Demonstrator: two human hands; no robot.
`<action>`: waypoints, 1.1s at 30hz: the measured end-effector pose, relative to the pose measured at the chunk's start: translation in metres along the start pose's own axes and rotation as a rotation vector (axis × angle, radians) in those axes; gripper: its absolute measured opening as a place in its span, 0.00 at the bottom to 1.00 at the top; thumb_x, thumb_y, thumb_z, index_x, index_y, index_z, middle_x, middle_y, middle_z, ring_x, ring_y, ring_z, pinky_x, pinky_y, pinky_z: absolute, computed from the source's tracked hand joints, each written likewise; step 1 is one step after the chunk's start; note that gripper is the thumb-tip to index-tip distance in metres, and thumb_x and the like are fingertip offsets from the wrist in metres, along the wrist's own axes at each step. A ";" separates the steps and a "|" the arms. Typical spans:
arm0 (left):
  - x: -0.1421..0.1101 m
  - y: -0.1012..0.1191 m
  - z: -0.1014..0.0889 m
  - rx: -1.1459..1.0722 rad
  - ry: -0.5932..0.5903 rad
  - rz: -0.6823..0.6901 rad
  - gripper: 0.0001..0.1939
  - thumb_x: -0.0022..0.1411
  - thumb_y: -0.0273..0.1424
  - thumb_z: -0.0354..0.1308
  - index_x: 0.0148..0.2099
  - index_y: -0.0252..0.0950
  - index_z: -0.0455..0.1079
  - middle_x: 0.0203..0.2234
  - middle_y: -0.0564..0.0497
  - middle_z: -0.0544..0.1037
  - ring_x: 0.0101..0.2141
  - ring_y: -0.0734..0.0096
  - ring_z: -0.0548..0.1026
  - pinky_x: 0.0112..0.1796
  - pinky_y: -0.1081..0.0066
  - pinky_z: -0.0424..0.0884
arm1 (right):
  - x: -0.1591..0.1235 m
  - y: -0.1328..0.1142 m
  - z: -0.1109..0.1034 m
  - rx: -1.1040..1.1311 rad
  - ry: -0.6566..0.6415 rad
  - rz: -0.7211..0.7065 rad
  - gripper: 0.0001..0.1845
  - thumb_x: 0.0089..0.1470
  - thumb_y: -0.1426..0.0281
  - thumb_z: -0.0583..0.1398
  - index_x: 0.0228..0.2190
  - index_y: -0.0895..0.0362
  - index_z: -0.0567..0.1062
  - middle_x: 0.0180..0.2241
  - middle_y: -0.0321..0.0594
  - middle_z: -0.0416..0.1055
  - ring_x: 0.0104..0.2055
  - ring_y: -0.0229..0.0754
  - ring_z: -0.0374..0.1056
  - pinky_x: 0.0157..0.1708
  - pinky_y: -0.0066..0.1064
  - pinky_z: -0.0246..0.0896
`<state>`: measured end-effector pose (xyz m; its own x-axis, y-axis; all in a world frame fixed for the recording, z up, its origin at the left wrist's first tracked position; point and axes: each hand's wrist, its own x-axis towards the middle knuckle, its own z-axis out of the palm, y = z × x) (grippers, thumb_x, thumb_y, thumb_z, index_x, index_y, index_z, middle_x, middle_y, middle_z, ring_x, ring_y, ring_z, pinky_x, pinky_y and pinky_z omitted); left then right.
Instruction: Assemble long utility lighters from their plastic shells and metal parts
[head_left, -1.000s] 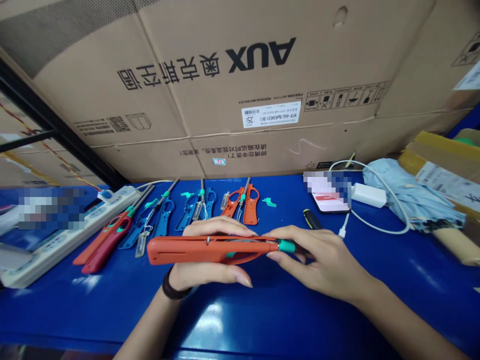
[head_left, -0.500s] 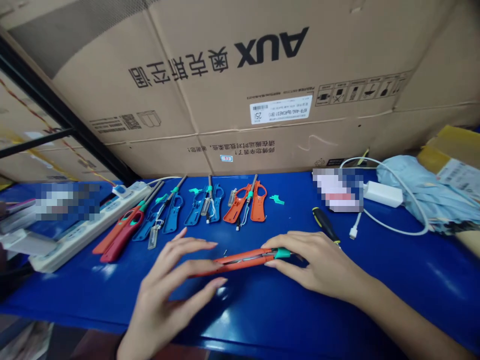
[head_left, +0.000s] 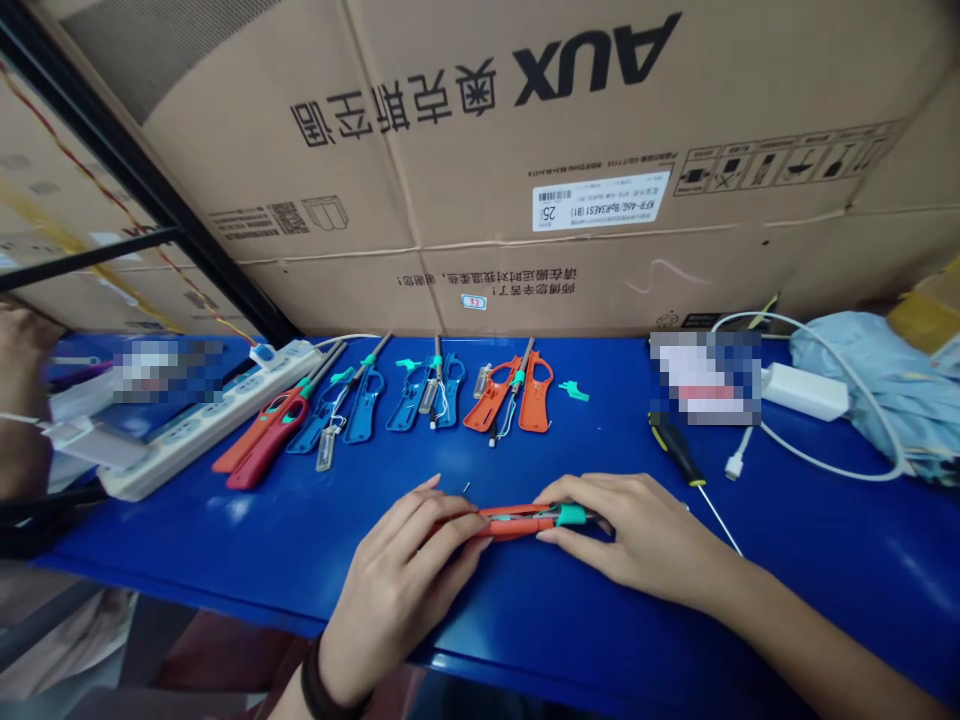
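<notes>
Two bare hands meet near the front edge of a blue tabletop (head_left: 600, 640), grasping an orange utility lighter body (head_left: 514, 520). The fingers of the left hand (head_left: 401, 600) curl over its left end, hiding that end from view. The right hand (head_left: 637, 530) pinches the other end between thumb and fingers, just beside a teal collar (head_left: 571, 515). The lighter's long axis runs almost level from left to right across the person's front, with the collar and a thin dark tip pointing right. Whether it touches the table cannot be told.

A tiny metal pin (head_left: 466, 488) lies just beyond the left fingertips. Farther forward, a yellow-and-black screwdriver (head_left: 677, 450) lies to the right, and a row of opened orange and blue lighter parts (head_left: 442, 395) lies ahead. A white power strip (head_left: 202, 430) sits at left, near another person's hand (head_left: 22, 345).
</notes>
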<state>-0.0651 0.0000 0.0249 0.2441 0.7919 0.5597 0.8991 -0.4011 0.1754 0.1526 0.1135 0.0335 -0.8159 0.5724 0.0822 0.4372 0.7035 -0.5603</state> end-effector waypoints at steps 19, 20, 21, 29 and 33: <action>-0.005 0.003 0.007 0.046 -0.054 0.071 0.08 0.62 0.24 0.53 0.42 0.35 0.71 0.41 0.47 0.77 0.41 0.70 0.76 0.41 0.73 0.74 | -0.002 0.003 0.005 -0.148 0.045 -0.174 0.09 0.60 0.67 0.54 0.42 0.49 0.71 0.34 0.32 0.75 0.34 0.38 0.71 0.31 0.28 0.57; -0.006 0.001 0.006 0.033 -0.047 0.086 0.08 0.62 0.24 0.54 0.43 0.35 0.71 0.41 0.47 0.77 0.42 0.70 0.76 0.43 0.73 0.73 | -0.002 0.003 0.005 -0.135 0.044 -0.160 0.09 0.60 0.67 0.54 0.42 0.49 0.72 0.34 0.33 0.76 0.34 0.38 0.71 0.32 0.28 0.58; -0.006 -0.001 0.006 0.021 -0.042 0.102 0.08 0.62 0.23 0.54 0.43 0.35 0.71 0.41 0.48 0.77 0.42 0.71 0.76 0.44 0.73 0.73 | -0.002 0.002 0.004 -0.115 0.043 -0.139 0.09 0.60 0.67 0.54 0.41 0.49 0.72 0.34 0.33 0.76 0.34 0.38 0.71 0.32 0.28 0.58; 0.010 -0.019 0.004 0.049 -0.134 0.184 0.16 0.61 0.27 0.56 0.52 0.37 0.68 0.44 0.49 0.78 0.44 0.69 0.76 0.45 0.70 0.73 | 0.003 0.003 -0.002 0.079 0.037 0.073 0.08 0.56 0.63 0.57 0.38 0.47 0.74 0.30 0.31 0.76 0.30 0.37 0.71 0.24 0.25 0.56; 0.017 -0.023 0.006 -0.006 -0.103 0.201 0.15 0.61 0.26 0.57 0.51 0.35 0.69 0.42 0.49 0.79 0.40 0.71 0.78 0.41 0.72 0.74 | 0.005 0.005 -0.005 0.144 0.018 0.082 0.10 0.58 0.62 0.55 0.38 0.48 0.74 0.31 0.31 0.76 0.30 0.36 0.70 0.27 0.25 0.58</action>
<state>-0.0796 0.0255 0.0248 0.4545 0.7383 0.4984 0.8262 -0.5585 0.0738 0.1527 0.1225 0.0351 -0.7724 0.6335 0.0452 0.4421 0.5874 -0.6779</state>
